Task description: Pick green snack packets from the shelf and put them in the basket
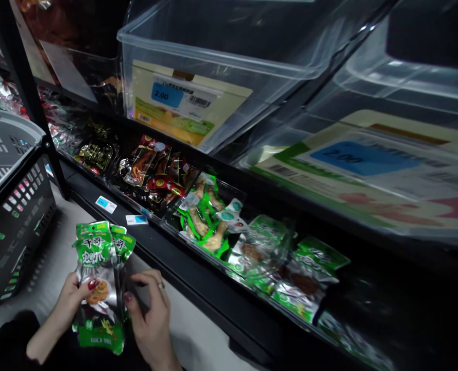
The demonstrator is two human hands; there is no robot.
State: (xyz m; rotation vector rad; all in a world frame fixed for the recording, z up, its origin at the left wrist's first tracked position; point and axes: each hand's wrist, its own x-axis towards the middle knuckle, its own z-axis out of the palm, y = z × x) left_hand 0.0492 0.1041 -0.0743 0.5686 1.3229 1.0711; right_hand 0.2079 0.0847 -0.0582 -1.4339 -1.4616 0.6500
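Observation:
My left hand (64,304) is closed around a small stack of green-and-silver snack packets (99,293), its thumb with a dark red nail pressed on the front one. The top packet has white lettering and a picture of food. Close by the right edge of the stack, my right hand (151,314) has its thumb and forefinger apart, with a ring on one finger. Whether its thumb tip touches the packets I cannot tell. Similar green packets (309,278) lie in clear trays on the low shelf to the right.
At left stands a grey shopping basket (20,226) with slotted sides. On the shelf lie green-edged food packs (205,216) and dark red-and-black packs (151,172). Clear plastic bins (213,56) with price labels sit above. A black shelf post (31,93) rises beside the basket.

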